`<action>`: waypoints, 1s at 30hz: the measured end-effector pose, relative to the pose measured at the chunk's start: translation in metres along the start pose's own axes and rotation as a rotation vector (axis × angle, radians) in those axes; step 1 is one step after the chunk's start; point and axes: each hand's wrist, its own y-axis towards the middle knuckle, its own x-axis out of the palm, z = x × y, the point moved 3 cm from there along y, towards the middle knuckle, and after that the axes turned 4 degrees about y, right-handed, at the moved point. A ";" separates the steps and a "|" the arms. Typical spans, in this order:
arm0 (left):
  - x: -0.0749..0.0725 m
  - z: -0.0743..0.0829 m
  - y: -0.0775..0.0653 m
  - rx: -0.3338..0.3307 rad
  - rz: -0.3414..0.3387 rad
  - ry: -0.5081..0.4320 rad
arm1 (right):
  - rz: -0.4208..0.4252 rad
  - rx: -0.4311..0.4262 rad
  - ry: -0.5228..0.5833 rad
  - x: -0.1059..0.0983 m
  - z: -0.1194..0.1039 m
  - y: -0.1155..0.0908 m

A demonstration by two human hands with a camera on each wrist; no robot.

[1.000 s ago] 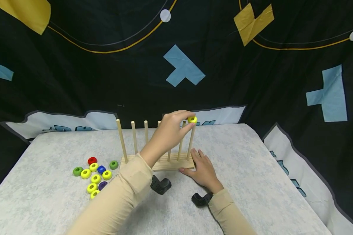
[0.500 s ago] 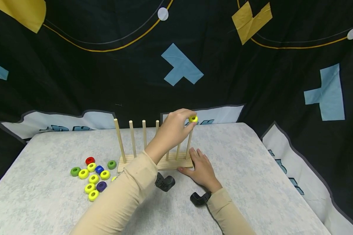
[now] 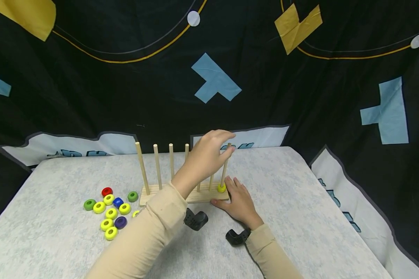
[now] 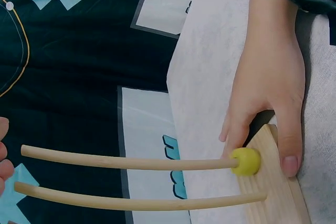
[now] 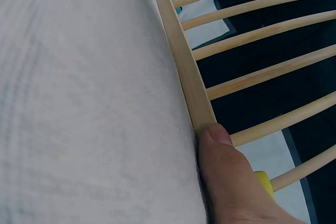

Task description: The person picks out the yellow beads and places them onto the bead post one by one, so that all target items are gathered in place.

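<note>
A wooden peg stand with a row of upright pegs sits on the table. One yellow bead is threaded on its rightmost peg, down at the base. My left hand is at that peg's top, finger and thumb parted with nothing between them. Only its fingertips show in the left wrist view. My right hand holds the stand's right end, thumb at the front edge and fingers round the far side. Behind my left hand and forearm, some pegs are partly hidden.
Left of the stand lie loose beads: several yellow ones, two green, one red, one blue, one purple. My left sleeve covers part of another yellow bead. A dark cloth hangs behind the table.
The yellow bead that my left hand pinched at the rightmost peg's top has slid down to the base. My left fingers have parted; my right hand stays on the stand.
</note>
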 end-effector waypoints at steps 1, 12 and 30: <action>-0.001 0.001 -0.001 0.013 0.011 -0.001 | -0.001 0.001 -0.001 0.000 0.000 0.000; -0.011 0.003 -0.026 0.154 0.132 -0.052 | -0.010 0.002 -0.002 -0.002 -0.002 -0.001; -0.059 -0.024 -0.088 0.161 0.338 -0.094 | -0.013 0.026 -0.013 0.001 -0.002 -0.001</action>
